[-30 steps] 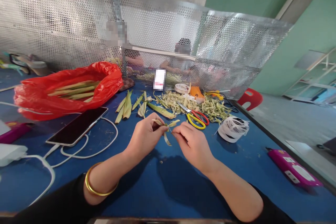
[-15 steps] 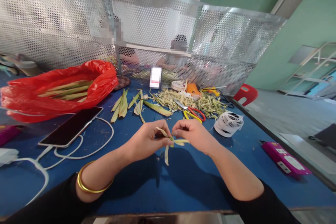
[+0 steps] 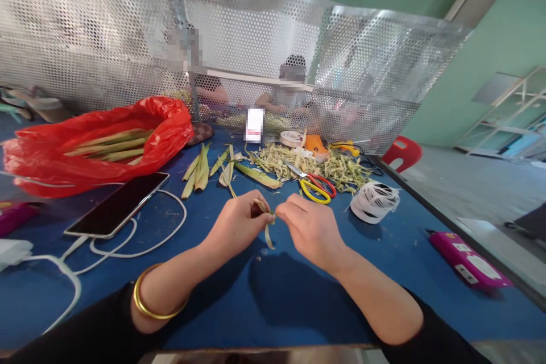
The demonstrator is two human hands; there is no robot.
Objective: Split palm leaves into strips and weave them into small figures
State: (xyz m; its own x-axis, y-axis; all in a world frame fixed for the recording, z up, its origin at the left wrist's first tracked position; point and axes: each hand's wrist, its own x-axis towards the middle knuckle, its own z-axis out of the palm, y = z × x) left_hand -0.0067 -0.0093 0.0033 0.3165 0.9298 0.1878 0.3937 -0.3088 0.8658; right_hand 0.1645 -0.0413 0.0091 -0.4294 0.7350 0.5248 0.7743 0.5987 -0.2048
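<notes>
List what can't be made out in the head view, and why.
All in the head view:
Leaf strip: partly covered by the left hand.
Right hand: whatever it may pinch is too small to tell.
Leaves in the red bag: lower parts hidden by its front.
Purple pack: cut off by the left edge.
Bright screen: blurred.

This side of the scissors (image 3: 306,175), the left hand (image 3: 239,219) is pinching a pale strip (image 3: 268,236) and the right hand (image 3: 313,228) is bunching its fingertips close by, while shreds (image 3: 341,170) are lying beyond the scissors and a white coil (image 3: 371,207) right of them.
</notes>
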